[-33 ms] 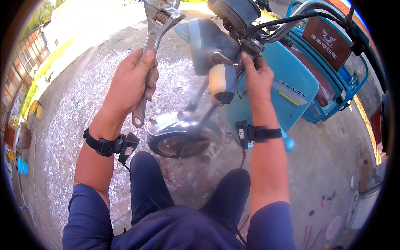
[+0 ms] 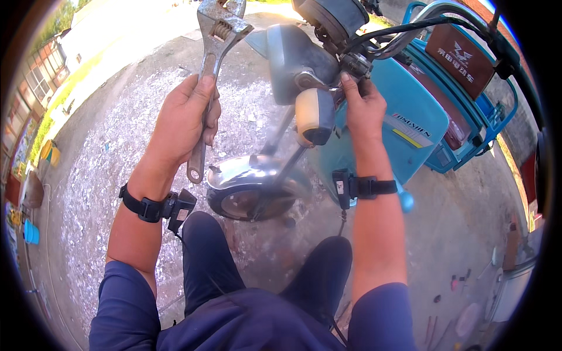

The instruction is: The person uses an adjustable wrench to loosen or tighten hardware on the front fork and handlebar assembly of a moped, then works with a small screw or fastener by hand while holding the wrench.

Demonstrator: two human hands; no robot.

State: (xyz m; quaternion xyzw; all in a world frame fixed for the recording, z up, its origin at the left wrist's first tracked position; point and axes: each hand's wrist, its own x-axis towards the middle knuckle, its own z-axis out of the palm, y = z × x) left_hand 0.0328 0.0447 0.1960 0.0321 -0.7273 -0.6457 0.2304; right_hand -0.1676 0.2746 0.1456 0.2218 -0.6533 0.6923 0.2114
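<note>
My left hand (image 2: 184,117) is wrapped round the handle of a grey adjustable wrench (image 2: 213,55), its jaws up and the holed handle end below my fist. The wrench's head is held left of the grey headlight housing (image 2: 288,61). At the front of a blue cargo tricycle (image 2: 404,111), my right hand (image 2: 366,108) has its fingers closed at a dark metal fitting (image 2: 355,64) below the handlebar. Just left of these fingers are a shiny metal piece (image 2: 308,78) and an amber turn signal (image 2: 310,114). What my right fingertips grip is mostly hidden.
The chrome front mudguard (image 2: 252,172) and wheel are between my hands, just beyond my knees. Black cables (image 2: 410,24) arch along the handlebar at upper right. Pale flakes (image 2: 105,193) cover the ground at left. Small tools and parts (image 2: 459,281) lie at lower right.
The adjustable wrench in my left hand has shifted slightly left and down. My right hand stays at the fitting, almost unmoved.
</note>
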